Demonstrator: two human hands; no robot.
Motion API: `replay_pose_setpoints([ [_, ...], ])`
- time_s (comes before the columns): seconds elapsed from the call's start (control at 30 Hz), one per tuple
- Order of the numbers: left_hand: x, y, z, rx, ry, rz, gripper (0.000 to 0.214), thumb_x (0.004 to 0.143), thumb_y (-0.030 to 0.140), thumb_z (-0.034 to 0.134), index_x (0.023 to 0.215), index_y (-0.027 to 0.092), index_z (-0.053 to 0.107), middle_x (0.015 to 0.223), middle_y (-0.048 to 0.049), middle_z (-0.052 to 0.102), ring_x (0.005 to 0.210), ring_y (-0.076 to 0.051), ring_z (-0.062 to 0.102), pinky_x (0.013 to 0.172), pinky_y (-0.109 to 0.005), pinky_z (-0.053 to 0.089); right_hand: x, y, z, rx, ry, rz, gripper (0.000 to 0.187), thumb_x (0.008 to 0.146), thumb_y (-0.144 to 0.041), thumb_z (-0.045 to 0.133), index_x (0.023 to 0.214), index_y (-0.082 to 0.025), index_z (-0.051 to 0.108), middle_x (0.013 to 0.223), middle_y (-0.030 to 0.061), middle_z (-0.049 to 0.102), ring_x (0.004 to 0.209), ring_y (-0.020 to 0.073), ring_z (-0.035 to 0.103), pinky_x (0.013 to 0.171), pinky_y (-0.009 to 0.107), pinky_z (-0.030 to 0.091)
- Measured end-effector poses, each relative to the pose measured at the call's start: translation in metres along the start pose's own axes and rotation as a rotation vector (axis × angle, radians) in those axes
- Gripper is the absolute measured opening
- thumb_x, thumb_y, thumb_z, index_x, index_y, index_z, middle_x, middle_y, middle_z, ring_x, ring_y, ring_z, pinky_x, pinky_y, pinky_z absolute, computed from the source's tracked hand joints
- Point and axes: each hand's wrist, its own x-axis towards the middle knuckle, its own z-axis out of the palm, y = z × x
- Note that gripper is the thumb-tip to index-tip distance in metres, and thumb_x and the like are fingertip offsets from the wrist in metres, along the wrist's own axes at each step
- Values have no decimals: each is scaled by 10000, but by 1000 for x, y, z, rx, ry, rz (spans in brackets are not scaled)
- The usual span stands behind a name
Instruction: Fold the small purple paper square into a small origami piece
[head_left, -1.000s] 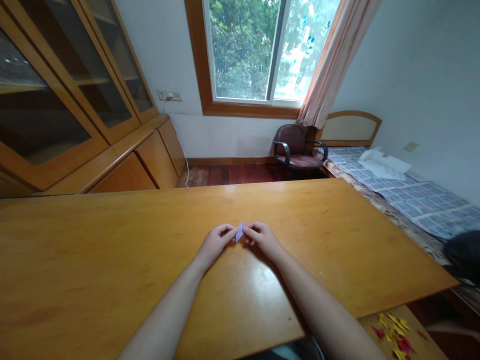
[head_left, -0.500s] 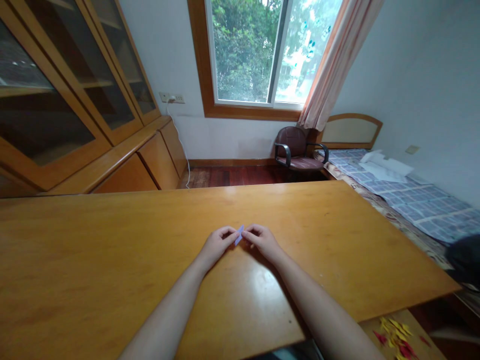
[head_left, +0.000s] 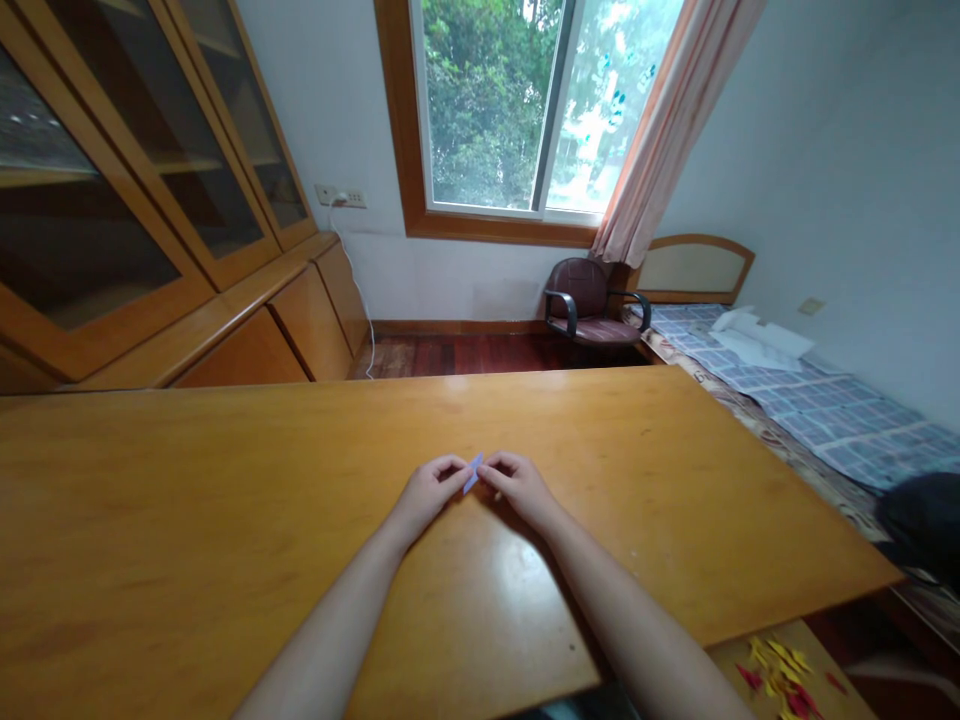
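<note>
A small pale blue folded piece of paper (head_left: 472, 472) is pinched between both my hands over the middle of a long wooden table (head_left: 187, 500). My left hand (head_left: 431, 493) grips its left side with curled fingers. My right hand (head_left: 519, 487) grips its right side the same way. Both hands rest low on or just above the tabletop, and both forearms reach in from the bottom edge.
Several small red and yellow folded paper pieces (head_left: 780, 670) lie on a lower surface at the bottom right. A wooden glass-door cabinet (head_left: 135, 220) stands left, a brown armchair (head_left: 592, 305) under the window, a bed (head_left: 810, 400) on the right.
The visible part of the blue paper has become narrower between the fingers. The hands stay together at the same spot; the view has shifted slightly.
</note>
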Motion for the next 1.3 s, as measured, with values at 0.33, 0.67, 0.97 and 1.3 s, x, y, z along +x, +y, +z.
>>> replay_pose_setpoints([
  [0.33,0,2,1,-27,7,-3,287,798,442,650,764,158,674,685,9,598,672,-145,527,649,-240,400,1,2,-1,-8,-1,-9,285,816,-429,680,799,-144,686,629,-2,622,569,122,562,551,234,422],
  [0.67,1,1,1,-14,19,1,284,806,436,626,765,159,678,687,3,596,680,-152,527,660,-247,393,1,-1,0,-20,-3,-6,276,822,-427,670,804,-152,686,653,-5,619,576,111,537,543,228,412],
  [0.97,0,4,1,-11,17,-16,297,803,448,614,759,160,667,684,0,583,686,-161,521,654,-250,390,0,-3,1,-13,-10,-1,283,822,-423,667,785,-143,669,623,-9,614,554,111,541,543,229,401],
  [1.3,0,5,1,-33,36,-6,275,790,431,633,758,163,683,705,-5,611,694,-164,531,665,-252,407,0,-2,0,7,-28,-6,279,819,-429,678,792,-152,671,624,-13,615,570,115,543,560,233,404],
])
